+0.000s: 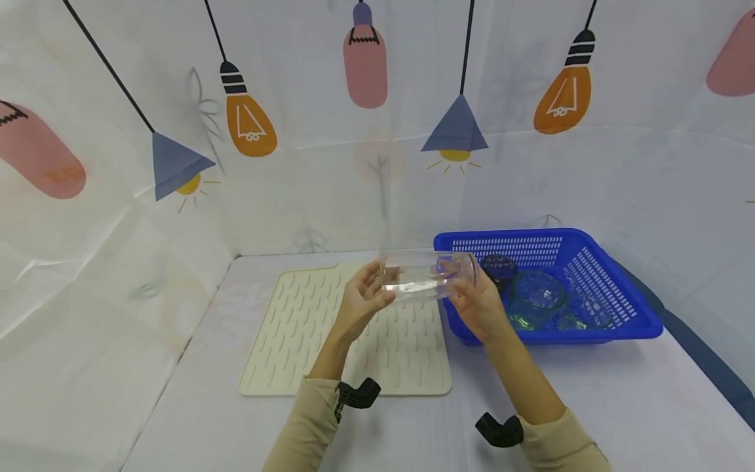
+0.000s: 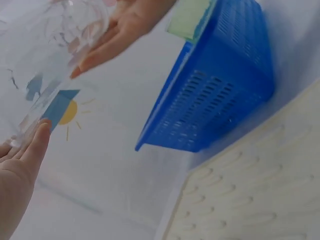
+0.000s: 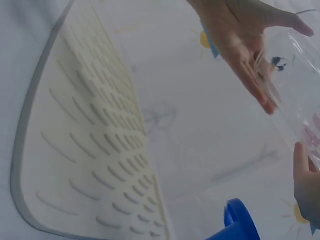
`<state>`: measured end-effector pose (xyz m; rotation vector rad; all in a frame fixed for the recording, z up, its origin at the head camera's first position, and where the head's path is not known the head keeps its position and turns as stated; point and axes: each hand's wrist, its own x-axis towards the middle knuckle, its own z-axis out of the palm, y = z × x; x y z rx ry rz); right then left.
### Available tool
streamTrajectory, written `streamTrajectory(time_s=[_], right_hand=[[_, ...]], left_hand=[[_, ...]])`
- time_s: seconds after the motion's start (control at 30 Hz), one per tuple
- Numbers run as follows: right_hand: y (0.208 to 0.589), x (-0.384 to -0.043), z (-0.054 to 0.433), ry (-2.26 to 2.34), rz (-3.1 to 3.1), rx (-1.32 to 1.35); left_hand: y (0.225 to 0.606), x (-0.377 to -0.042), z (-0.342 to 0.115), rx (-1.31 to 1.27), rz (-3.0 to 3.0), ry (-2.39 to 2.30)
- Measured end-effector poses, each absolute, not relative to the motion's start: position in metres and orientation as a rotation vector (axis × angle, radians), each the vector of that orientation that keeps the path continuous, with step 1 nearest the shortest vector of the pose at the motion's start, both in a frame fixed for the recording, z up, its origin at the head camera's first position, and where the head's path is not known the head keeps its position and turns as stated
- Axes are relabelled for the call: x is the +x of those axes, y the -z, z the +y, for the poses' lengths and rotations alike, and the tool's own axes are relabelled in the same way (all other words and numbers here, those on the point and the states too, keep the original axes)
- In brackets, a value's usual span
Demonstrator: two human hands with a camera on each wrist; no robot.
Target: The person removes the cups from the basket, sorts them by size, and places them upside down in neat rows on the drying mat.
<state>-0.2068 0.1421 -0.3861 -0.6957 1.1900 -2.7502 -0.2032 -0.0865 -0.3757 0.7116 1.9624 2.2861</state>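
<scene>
Colourless vessel (image 1: 419, 278) held sideways in both hands (image 1: 364, 292) (image 1: 480, 305), near blue basket (image 1: 566, 337)

From above, a head-worn camera faces forward and down over a white table (image 1: 413, 432), cream drying mat (image 1: 307, 341) and blue plastic basket (image 1: 566, 336) toward a lamp-print backdrop (image 1: 330, 190). Closer in, the left wrist camera (image 1: 361, 394) and right wrist camera (image 1: 500, 431) look forward at a tilt, both catching the clear cylindrical glass (image 1: 415, 278) and mat.

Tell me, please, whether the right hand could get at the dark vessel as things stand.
Probably not: the right hand and left hand hold the clear cylinder. Otherwise, the dark vessel sits close by in the open-topped basket.
</scene>
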Motion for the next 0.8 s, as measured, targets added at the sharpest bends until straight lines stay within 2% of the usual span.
streamTrajectory(time_s=[0.2,0.43,0.8], right_hand=[[0.368,-0.211,0.151,2.656,1.469,-0.632],[0.343,-0.218,0.16,2.505,1.7,-0.382],[0.334,-0.244,0.162,2.249,2.014,-0.403]], left_hand=[[0.385,-0.202,-0.095,0.774,2.009,-2.23],[0.404,-0.197,-0.11,0.743,2.273,-2.044],[0.401,-0.165,-0.125,0.558,2.549,-1.77]])
